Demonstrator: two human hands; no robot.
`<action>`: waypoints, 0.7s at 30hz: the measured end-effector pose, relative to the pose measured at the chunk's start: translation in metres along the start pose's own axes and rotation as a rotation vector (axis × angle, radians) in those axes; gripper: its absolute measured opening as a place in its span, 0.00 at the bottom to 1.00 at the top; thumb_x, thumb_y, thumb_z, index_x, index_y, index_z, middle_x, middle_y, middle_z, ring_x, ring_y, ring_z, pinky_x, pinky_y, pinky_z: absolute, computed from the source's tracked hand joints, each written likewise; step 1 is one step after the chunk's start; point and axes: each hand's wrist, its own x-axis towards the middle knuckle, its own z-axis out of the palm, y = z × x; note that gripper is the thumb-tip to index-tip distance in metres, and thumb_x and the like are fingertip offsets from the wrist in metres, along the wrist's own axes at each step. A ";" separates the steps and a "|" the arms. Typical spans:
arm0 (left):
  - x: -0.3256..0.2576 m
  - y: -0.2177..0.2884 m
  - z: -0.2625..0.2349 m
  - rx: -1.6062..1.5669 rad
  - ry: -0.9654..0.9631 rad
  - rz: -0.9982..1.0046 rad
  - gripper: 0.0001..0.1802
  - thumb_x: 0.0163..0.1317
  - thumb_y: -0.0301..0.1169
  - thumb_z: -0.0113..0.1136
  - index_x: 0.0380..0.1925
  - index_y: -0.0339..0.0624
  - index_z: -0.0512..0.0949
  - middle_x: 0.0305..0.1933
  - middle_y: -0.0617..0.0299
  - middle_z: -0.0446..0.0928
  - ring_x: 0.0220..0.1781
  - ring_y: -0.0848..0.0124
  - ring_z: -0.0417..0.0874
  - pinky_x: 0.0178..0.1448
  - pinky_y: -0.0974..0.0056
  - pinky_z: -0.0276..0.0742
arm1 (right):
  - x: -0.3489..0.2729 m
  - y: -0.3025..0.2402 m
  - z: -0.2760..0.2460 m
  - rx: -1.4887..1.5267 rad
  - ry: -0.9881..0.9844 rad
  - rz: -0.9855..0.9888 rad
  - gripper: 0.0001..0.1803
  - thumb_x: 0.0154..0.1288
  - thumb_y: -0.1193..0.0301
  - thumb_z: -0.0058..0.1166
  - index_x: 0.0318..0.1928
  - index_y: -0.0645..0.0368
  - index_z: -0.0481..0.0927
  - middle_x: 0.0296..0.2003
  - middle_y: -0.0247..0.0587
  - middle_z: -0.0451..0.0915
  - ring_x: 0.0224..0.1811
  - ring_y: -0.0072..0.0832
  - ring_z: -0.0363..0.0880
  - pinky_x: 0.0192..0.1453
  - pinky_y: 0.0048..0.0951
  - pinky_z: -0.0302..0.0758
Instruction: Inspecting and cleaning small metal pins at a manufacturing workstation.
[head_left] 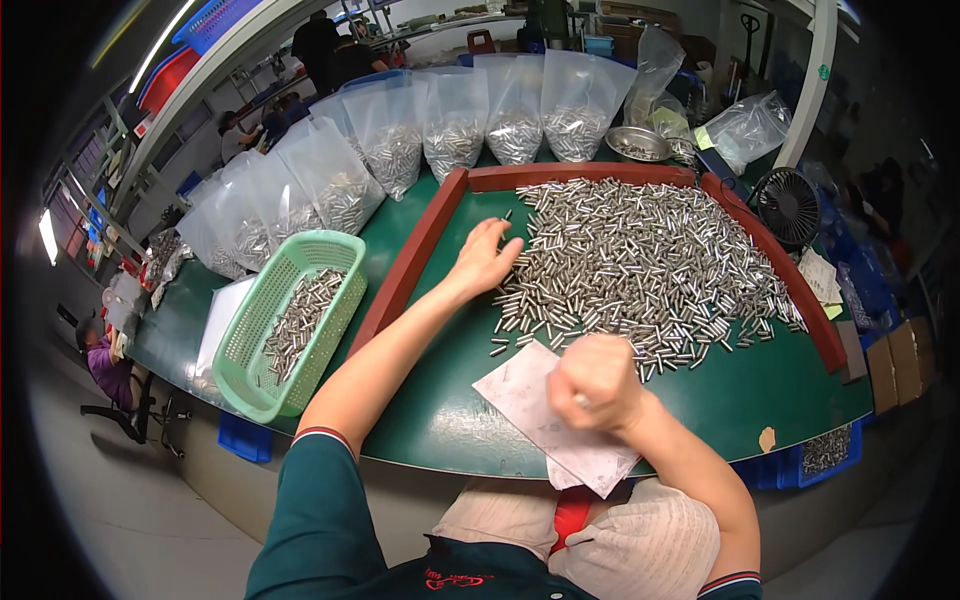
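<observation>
Nearest to you, at the bench's [440,420] front edge, your right hand [597,382] is balled into a fist over a white paper sheet [545,415]; something small and shiny glints between the fingers, though you cannot tell what they have hold of. Further out, your left hand [484,256] lies flat with fingers spread wide and gripping nothing, its tips touching the near-left edge of the big heap of metal pins [640,270] inside the red-framed tray [415,255]. That heap looks large, so most sorting seems left. To your left, the green basket [262,330] holds a modest layer of pins. Beyond, clear bags [450,120] stand part-filled in a row.
</observation>
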 end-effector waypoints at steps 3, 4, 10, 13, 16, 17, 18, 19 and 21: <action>0.034 -0.034 0.002 0.229 0.100 -0.011 0.20 0.54 0.32 0.50 0.45 0.32 0.67 0.54 0.44 0.63 0.59 0.52 0.61 0.61 0.56 0.58 | -0.007 -0.019 0.014 -0.179 -0.233 0.042 0.13 0.41 0.72 0.55 0.10 0.54 0.64 0.08 0.33 0.63 0.09 0.28 0.64 0.14 0.29 0.62; 0.044 -0.046 0.002 0.322 0.124 -0.012 0.17 0.53 0.27 0.47 0.43 0.31 0.68 0.54 0.43 0.63 0.58 0.52 0.61 0.60 0.55 0.59 | -0.007 -0.021 0.015 -0.217 -0.304 0.094 0.14 0.44 0.69 0.55 0.10 0.55 0.65 0.07 0.34 0.65 0.08 0.30 0.66 0.14 0.29 0.64; 0.086 -0.065 0.011 0.525 0.031 -0.144 0.13 0.49 0.22 0.46 0.38 0.34 0.70 0.44 0.47 0.66 0.50 0.52 0.67 0.53 0.55 0.67 | -0.022 -0.018 0.019 -0.253 -0.558 0.243 0.16 0.51 0.65 0.49 0.12 0.58 0.69 0.07 0.40 0.69 0.10 0.33 0.71 0.14 0.32 0.67; 0.084 -0.073 0.016 0.560 0.158 -0.041 0.10 0.49 0.23 0.46 0.33 0.34 0.70 0.39 0.49 0.65 0.45 0.53 0.67 0.48 0.54 0.68 | -0.024 -0.017 0.020 -0.168 -0.583 0.167 0.15 0.51 0.66 0.49 0.12 0.59 0.69 0.08 0.40 0.70 0.10 0.34 0.71 0.14 0.32 0.68; 0.081 -0.085 0.022 0.536 0.197 -0.001 0.09 0.48 0.22 0.46 0.31 0.33 0.69 0.38 0.49 0.65 0.43 0.53 0.67 0.47 0.55 0.69 | -0.019 -0.016 0.017 -0.058 -0.643 0.119 0.13 0.49 0.69 0.49 0.12 0.59 0.69 0.09 0.41 0.71 0.11 0.34 0.72 0.16 0.32 0.68; 0.081 -0.084 0.022 0.536 0.194 0.000 0.09 0.48 0.22 0.46 0.31 0.33 0.69 0.38 0.49 0.65 0.43 0.53 0.67 0.47 0.55 0.69 | -0.018 -0.017 0.016 -0.008 -0.682 0.097 0.11 0.46 0.70 0.49 0.12 0.59 0.68 0.09 0.43 0.71 0.12 0.34 0.74 0.17 0.32 0.69; 0.083 -0.083 0.021 0.543 0.181 0.008 0.09 0.48 0.22 0.46 0.31 0.33 0.69 0.39 0.49 0.65 0.43 0.53 0.68 0.47 0.55 0.69 | -0.021 -0.015 0.018 0.026 -0.637 0.057 0.13 0.46 0.70 0.50 0.10 0.57 0.66 0.08 0.40 0.69 0.11 0.33 0.71 0.16 0.32 0.67; 0.084 -0.081 0.020 0.551 0.168 0.015 0.09 0.48 0.22 0.46 0.31 0.33 0.69 0.39 0.49 0.65 0.44 0.53 0.68 0.47 0.55 0.69 | -0.020 -0.014 0.016 0.025 -0.637 0.061 0.13 0.46 0.70 0.50 0.10 0.57 0.66 0.08 0.40 0.69 0.11 0.33 0.71 0.16 0.32 0.67; 0.085 -0.080 0.017 0.551 0.169 0.019 0.10 0.47 0.21 0.47 0.32 0.33 0.69 0.39 0.49 0.66 0.44 0.54 0.68 0.47 0.56 0.69 | -0.013 -0.010 0.012 0.035 -0.350 -0.068 0.15 0.44 0.71 0.56 0.10 0.55 0.65 0.08 0.32 0.63 0.10 0.28 0.65 0.14 0.28 0.62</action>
